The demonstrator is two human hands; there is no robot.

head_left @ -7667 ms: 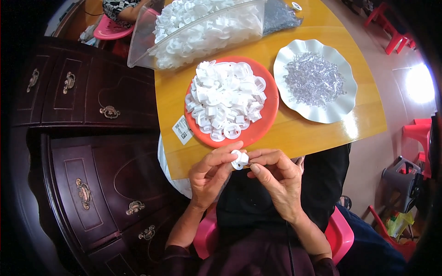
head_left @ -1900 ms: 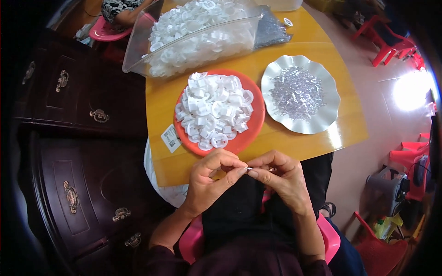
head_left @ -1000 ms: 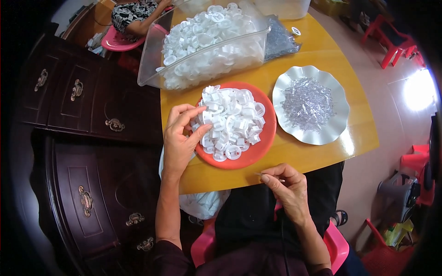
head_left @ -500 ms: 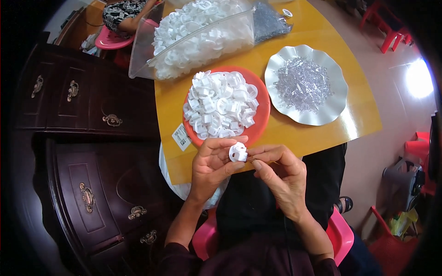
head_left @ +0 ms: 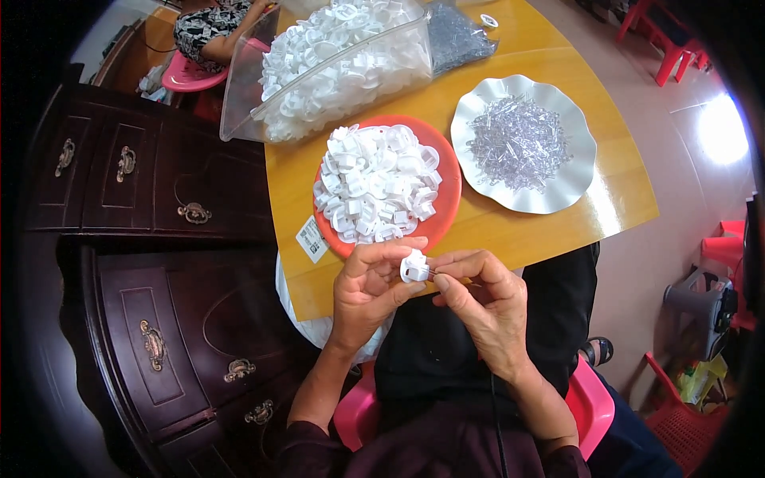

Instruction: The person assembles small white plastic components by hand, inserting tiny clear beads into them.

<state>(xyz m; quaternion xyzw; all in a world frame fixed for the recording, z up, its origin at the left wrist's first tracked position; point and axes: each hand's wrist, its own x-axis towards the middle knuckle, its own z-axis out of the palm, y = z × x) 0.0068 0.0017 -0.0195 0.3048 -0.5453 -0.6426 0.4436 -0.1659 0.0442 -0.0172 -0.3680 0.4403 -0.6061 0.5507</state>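
Note:
Between the fingertips of my left hand [head_left: 368, 288] is a small white plastic piece [head_left: 414, 267], a round disc with a boxy block on it. My right hand [head_left: 484, 304] pinches a thin clear pin [head_left: 431, 272], its tip at the side of the white piece; how far it goes in I cannot tell. Just beyond my hands stands an orange bowl [head_left: 451, 209] heaped with similar white pieces [head_left: 378, 183]. Right of it lies a scalloped white plate [head_left: 580, 171] holding a pile of thin clear pins [head_left: 519, 143].
At the back of the yellow table [head_left: 613, 171] a clear bin [head_left: 239, 111] holds many more white pieces. Beside it are a bag of clear pins [head_left: 460, 38] and a loose white disc [head_left: 489, 21]. A label [head_left: 312, 239] lies left of the bowl. Dark drawers [head_left: 151, 342] stand at left; another person [head_left: 211, 36] sits beyond.
The white piece has turned slightly in my left fingers, and my right fingertips have come a little closer to it. The view has shifted slightly.

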